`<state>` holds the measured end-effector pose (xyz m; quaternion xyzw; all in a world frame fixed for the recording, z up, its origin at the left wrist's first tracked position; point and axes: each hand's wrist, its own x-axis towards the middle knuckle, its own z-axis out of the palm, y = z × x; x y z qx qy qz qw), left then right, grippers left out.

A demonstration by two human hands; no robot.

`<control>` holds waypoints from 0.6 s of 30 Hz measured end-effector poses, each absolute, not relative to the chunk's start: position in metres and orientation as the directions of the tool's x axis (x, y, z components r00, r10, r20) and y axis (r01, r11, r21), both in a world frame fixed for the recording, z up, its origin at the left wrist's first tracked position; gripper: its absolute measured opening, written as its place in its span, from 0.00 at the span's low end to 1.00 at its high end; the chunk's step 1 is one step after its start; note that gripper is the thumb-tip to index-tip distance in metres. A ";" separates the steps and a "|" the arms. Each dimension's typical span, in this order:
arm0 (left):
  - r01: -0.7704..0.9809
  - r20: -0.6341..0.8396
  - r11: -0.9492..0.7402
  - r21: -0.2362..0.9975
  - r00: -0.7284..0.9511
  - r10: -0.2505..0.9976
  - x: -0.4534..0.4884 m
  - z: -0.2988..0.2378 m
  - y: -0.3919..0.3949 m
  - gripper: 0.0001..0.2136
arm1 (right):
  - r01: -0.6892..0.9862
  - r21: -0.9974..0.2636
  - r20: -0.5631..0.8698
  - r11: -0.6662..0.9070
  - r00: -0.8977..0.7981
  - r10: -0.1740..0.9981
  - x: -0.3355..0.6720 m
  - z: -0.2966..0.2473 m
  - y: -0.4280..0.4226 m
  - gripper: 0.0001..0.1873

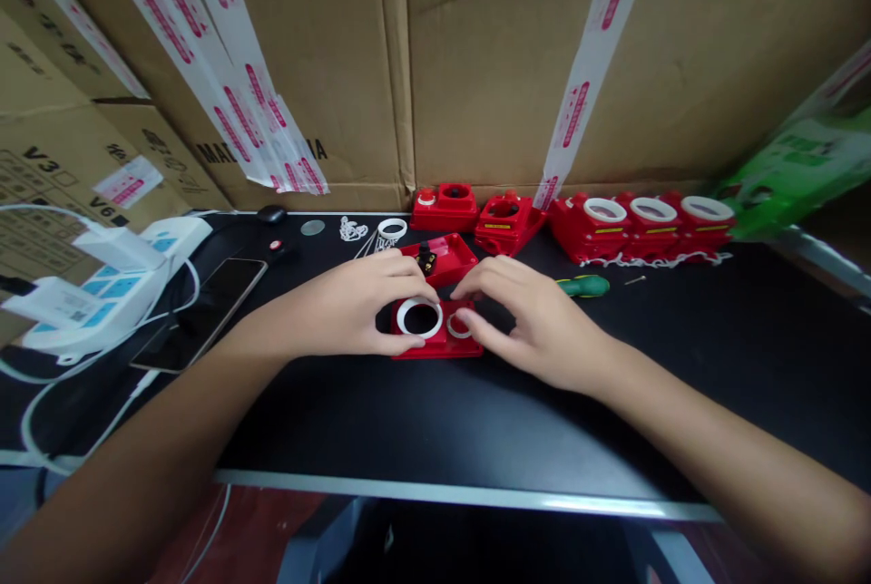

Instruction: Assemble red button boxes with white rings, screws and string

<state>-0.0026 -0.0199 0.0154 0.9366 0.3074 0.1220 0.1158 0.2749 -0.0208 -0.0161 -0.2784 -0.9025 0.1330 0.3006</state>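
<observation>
A red plastic housing cover (435, 350) lies on the black table in front of me. A white ring (401, 321) surrounds its large dark round opening, and a smaller pale ring with a red button (459, 325) sits to the right. My left hand (371, 303) grips the white ring, thumb at the near side and fingers at the far side. With curled fingers, my right hand (534, 321) holds the cover's right end, its thumb against the small button. Just behind lies an open red housing base (453, 259) with a black and brass part inside.
More red housings (445, 208) line the back, including a row with white rings (654, 210) at right. A green screwdriver (585, 286) and a screw (635, 280) lie nearby. Left are a loose ring (392, 228), a phone (204, 312) and a power strip (122, 289). Cardboard (476, 49) rises behind.
</observation>
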 end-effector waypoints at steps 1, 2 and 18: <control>0.544 0.164 -0.783 0.300 0.780 0.604 -0.002 0.015 -0.020 0.12 | 0.398 -0.408 0.476 0.822 -0.675 0.564 0.272 -0.018 -0.022 0.07; 0.542 0.168 -0.781 0.311 0.777 0.606 -0.002 0.013 -0.020 0.12 | 0.373 -0.410 0.479 0.832 -0.689 0.545 0.270 -0.021 -0.023 0.08; 0.589 0.103 -0.672 0.450 0.713 0.693 -0.001 0.012 -0.017 0.23 | 0.327 -0.506 0.363 0.798 -0.758 0.541 0.278 -0.016 -0.021 0.06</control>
